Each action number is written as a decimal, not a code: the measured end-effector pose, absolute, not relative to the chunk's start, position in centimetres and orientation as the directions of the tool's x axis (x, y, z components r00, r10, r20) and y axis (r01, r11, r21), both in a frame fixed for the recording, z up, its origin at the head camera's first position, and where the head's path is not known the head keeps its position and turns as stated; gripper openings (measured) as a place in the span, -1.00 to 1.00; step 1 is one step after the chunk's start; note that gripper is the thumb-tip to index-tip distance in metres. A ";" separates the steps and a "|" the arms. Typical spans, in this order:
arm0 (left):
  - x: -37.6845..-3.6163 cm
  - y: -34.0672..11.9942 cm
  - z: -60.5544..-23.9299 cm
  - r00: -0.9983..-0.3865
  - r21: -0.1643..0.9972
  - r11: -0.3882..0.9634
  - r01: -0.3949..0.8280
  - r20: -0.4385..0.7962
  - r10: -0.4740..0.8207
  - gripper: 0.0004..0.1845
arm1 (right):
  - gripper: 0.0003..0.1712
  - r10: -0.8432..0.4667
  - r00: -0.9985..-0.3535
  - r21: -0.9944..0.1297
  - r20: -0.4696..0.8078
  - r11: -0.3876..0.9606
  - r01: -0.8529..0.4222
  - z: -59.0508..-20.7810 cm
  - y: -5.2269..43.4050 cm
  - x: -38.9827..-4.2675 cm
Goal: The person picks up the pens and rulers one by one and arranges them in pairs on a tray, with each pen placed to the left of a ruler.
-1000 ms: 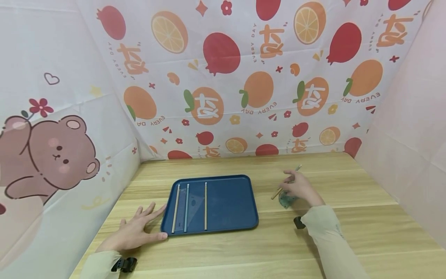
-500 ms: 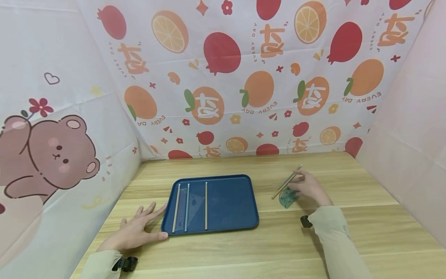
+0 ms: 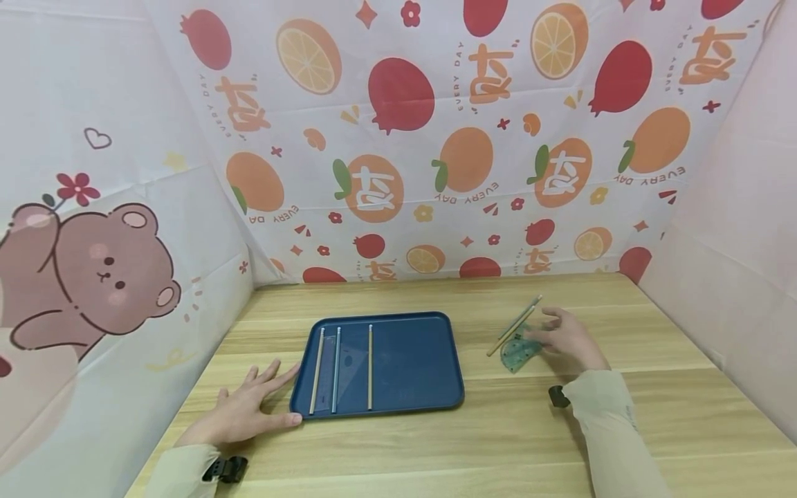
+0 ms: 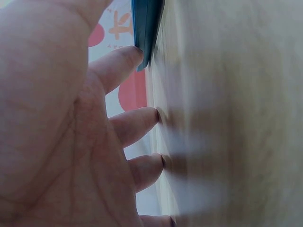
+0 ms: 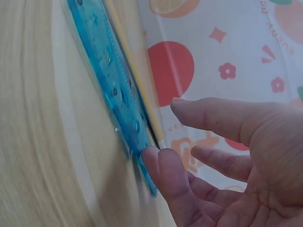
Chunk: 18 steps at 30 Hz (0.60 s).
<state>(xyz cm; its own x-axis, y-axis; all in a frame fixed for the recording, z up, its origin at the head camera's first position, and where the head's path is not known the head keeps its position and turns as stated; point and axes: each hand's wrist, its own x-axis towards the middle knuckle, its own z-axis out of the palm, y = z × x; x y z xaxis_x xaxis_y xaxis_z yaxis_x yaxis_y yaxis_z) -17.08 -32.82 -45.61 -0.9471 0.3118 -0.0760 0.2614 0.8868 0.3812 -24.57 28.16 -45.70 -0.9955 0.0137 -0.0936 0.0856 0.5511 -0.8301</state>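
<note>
A blue tray (image 3: 411,363) lies mid-table and holds two pencils (image 3: 369,366), a clear ruler (image 3: 336,370) and a faint set square. My left hand (image 3: 245,411) lies flat on the wood with fingers spread, its thumb and forefinger against the tray's front left corner (image 4: 147,23). To the right of the tray lie two pencils (image 3: 513,325) and a teal protractor (image 3: 515,354). My right hand (image 3: 569,337) hovers just right of them with fingers relaxed. In the right wrist view one fingertip (image 5: 154,158) touches the protractor's edge (image 5: 111,90), with a pencil (image 5: 137,80) just beyond it.
The wooden table (image 3: 436,443) is walled in by printed cloth: fruit pattern (image 3: 398,138) at the back, a bear (image 3: 93,270) on the left, plain pink (image 3: 735,263) on the right. A black wrist-camera clip sits on each sleeve.
My right hand has come off the pencils, which now lie on the table, and has slid a little to the right beside the protractor. The left hand and tray have stayed put.
</note>
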 end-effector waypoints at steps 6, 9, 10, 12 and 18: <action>-17.0 -32.8 -45.5 -0.947 0.387 0.886 0.256 -0.081 0.309 0.05 | -0.09 0.017 -0.996 -0.796 -0.093 0.599 0.085 -45.9 28.9 -24.5; -17.0 -32.7 -45.5 -0.949 0.387 0.887 0.253 -0.079 0.306 0.05 | -0.09 0.029 -0.995 -0.779 -0.098 0.620 0.094 -46.1 29.2 -24.5; -17.0 -32.7 -45.5 -0.949 0.386 0.887 0.253 -0.079 0.305 0.05 | -0.09 0.031 -0.995 -0.774 -0.100 0.625 0.097 -46.1 29.2 -24.4; -16.9 -32.7 -45.5 -0.950 0.385 0.887 0.253 -0.074 0.303 0.05 | -0.10 0.034 -0.995 -0.761 -0.099 0.642 0.098 -46.3 29.3 -24.4; -16.9 -32.8 -45.5 -0.950 0.390 0.885 0.254 -0.069 0.303 0.05 | -0.11 0.041 -0.995 -0.719 -0.087 0.689 0.091 -46.6 29.6 -24.5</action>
<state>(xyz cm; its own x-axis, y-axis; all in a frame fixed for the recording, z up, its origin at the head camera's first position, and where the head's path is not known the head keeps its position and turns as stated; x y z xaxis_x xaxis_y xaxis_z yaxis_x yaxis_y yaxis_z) -16.85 -32.76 -45.54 -0.9504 0.3033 -0.0689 0.2541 0.8850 0.3901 -24.45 29.57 -46.64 -0.9953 0.0407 -0.0874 0.0913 0.6888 -0.7192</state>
